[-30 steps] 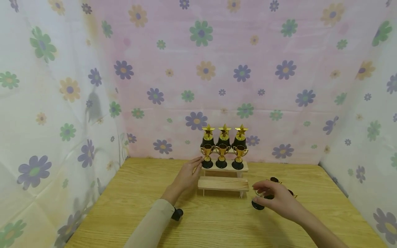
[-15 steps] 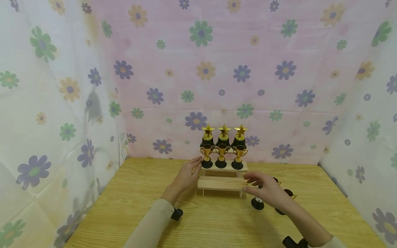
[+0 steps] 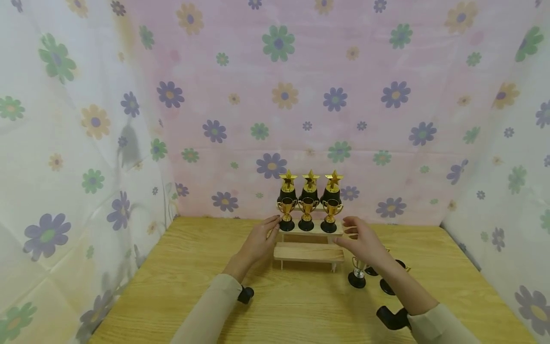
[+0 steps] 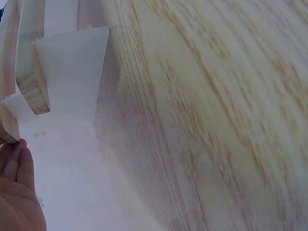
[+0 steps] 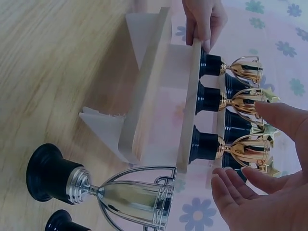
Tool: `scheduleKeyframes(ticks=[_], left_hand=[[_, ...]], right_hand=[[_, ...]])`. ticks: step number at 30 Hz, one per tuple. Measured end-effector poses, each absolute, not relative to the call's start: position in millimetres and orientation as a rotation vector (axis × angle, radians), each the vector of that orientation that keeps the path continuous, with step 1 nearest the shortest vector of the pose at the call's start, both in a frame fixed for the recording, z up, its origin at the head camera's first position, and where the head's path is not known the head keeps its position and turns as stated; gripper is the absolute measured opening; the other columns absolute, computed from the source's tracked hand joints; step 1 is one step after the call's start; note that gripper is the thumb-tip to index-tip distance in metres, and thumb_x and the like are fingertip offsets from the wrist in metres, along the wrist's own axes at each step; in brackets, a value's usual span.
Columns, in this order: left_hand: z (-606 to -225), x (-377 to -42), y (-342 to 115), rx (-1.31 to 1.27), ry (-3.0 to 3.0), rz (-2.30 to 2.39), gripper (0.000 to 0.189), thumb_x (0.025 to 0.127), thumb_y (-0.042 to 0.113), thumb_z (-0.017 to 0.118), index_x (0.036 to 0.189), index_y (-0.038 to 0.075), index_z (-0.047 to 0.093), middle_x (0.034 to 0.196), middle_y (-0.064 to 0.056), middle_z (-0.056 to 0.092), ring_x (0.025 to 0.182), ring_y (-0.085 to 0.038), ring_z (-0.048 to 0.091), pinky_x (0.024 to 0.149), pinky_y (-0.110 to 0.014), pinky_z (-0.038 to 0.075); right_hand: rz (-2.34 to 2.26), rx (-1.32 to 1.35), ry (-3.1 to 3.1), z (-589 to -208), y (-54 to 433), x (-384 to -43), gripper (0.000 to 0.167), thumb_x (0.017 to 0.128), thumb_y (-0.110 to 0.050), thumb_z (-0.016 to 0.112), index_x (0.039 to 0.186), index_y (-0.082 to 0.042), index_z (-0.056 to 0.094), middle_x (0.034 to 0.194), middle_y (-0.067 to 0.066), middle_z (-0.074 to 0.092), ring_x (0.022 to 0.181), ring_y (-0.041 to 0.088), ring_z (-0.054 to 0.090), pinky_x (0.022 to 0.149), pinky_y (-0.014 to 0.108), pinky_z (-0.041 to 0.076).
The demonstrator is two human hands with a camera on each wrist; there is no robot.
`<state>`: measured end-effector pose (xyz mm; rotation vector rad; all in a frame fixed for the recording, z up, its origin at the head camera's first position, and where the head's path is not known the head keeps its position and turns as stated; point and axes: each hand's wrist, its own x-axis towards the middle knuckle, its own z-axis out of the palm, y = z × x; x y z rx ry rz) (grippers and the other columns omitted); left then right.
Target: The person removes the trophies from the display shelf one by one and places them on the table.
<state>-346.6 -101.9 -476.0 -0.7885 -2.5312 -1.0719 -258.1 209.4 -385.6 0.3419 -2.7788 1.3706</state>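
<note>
A small wooden stand rises in steps at the back of the table. Three gold cup trophies [image 3: 307, 210] on black bases line its middle shelf [image 3: 318, 230]. Behind them on the top shelf are three star trophies [image 3: 311, 183]. My left hand [image 3: 258, 242] touches the left end of the middle shelf, its straight fingertips against the wood in the left wrist view. My right hand [image 3: 364, 242] is at that shelf's right end, thumb and fingers spread apart and holding nothing. In the right wrist view its fingers overlap the nearest gold cups.
The lower shelf [image 3: 308, 252] of the stand is bare. A silver cup trophy [image 5: 144, 197] stands on the table [image 3: 301, 306] right of the stand, with other cups behind my right forearm. Floral cloth [image 3: 240, 114] hangs at the back and sides.
My right hand has moved from above the cups on the table, up and left, to the middle shelf's right end. The left hand has stayed at the shelf's left end.
</note>
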Motion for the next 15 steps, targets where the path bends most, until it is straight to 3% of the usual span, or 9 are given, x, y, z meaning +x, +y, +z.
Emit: scheduleKeyframes(ticks=[5,15], left_hand=[[-473,-346,-102,-0.786,-2.528,-1.074,0.043,0.111,0.021,0.045,0.145,-0.004,0.054,0.151,-0.018,0.051,0.142,-0.035,0.047,0.116,-0.048,0.041],[-473,-345,-102,-0.793,-2.530,-1.036,0.043,0.111,0.020,0.045,0.145,-0.005,0.054,0.151,-0.019,0.052,0.141,-0.035,0.048,0.115,-0.048,0.041]], right_hand=[[1.336,0.285,-2.785,-383,205,-270,0.069,0.097,-0.026,0.071,0.149,0.006,0.040,0.143,0.030,0.049,0.125,0.045,0.054,0.098,0.057,0.053],[1.447,0.131,-2.781,-382,196,-285,0.066,0.099,-0.026,0.068,0.148,0.009,0.042,0.145,0.031,0.048,0.131,0.046,0.048,0.102,0.059,0.048]])
